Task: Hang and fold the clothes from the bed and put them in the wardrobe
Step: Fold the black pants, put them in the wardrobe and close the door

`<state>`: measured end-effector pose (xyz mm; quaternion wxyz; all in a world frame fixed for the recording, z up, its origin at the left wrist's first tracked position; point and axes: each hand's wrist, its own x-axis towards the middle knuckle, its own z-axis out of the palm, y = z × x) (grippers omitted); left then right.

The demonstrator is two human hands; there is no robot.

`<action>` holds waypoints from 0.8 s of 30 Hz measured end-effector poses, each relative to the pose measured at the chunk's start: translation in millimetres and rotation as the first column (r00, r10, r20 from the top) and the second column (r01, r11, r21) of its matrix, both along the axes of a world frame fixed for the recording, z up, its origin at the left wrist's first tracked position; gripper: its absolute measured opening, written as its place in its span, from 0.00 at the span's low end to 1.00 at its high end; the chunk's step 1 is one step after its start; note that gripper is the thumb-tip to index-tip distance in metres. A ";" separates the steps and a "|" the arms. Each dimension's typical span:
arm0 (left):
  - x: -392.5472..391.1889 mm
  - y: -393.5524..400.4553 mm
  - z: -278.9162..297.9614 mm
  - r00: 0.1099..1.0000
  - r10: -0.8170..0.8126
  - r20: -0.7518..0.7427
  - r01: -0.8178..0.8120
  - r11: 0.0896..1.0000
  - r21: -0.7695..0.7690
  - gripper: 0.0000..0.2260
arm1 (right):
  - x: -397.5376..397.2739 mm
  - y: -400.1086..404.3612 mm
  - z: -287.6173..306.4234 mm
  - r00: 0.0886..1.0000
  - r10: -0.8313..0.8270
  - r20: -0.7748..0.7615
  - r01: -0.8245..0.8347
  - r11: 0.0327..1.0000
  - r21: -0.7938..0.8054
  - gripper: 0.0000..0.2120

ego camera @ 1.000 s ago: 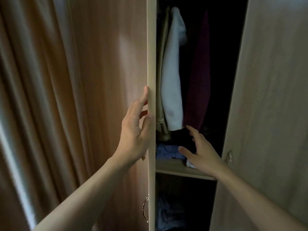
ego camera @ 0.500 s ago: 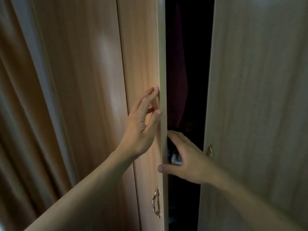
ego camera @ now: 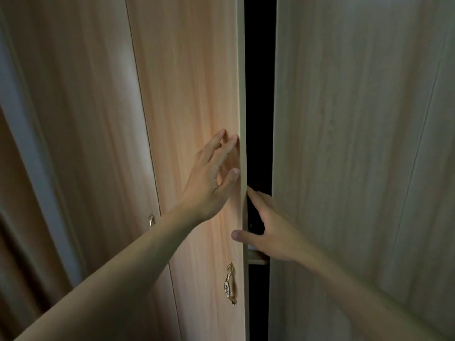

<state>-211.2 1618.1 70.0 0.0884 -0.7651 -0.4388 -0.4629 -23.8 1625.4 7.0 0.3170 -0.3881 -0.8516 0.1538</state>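
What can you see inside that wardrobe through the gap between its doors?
Very little: the narrow gap is almost black. Only the front edge of a pale wooden shelf shows, beside the right hand. Any clothes are hidden by the light wooden doors and darkness.

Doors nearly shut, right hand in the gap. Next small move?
Probably pull the right hand back out of the gap first: its fingers reach past the left door edge, over the shelf. The left hand lies flat on that door, ready to press it shut.
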 end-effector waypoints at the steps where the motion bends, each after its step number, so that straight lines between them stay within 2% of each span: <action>1: 4.5 5.0 1.2 1.000 -0.003 0.000 0.003 1.000 -0.021 0.26 | 4.1 6.3 0.0 1.000 -0.011 0.003 0.011 1.000 0.001 0.50; 4: 15.0 18.7 3.3 1.000 -0.011 -0.010 0.010 0.998 -0.057 0.28 | 13.1 25.3 -1.9 1.000 -0.027 -0.003 0.027 1.000 0.000 0.49; 8: 20.8 39.3 -0.2 0.995 0.024 -0.099 -0.026 1.000 -0.012 0.31 | 20.6 47.6 -8.0 0.998 -0.021 -0.060 0.021 1.000 0.001 0.47; 12: 23.4 61.5 -4.9 0.977 0.089 -0.192 -0.086 0.996 0.023 0.42 | 25.7 63.9 -10.7 0.991 -0.052 -0.122 0.051 0.999 -0.012 0.45; 17: 24.8 85.7 -7.8 0.941 0.182 -0.285 -0.150 0.980 0.129 0.50 | 29.3 82.6 -8.7 0.987 -0.138 -0.083 0.145 0.986 0.087 0.41; 20: 25.3 100.5 -8.7 0.920 0.224 -0.322 -0.165 0.966 0.199 0.51 | 33.5 95.4 -12.0 0.983 -0.172 -0.062 0.178 0.978 0.113 0.37; 24: 28.2 117.1 -11.2 0.916 0.247 -0.316 -0.168 0.952 0.257 0.51 | 39.6 113.9 -16.6 0.973 -0.229 -0.036 0.232 0.967 0.102 0.37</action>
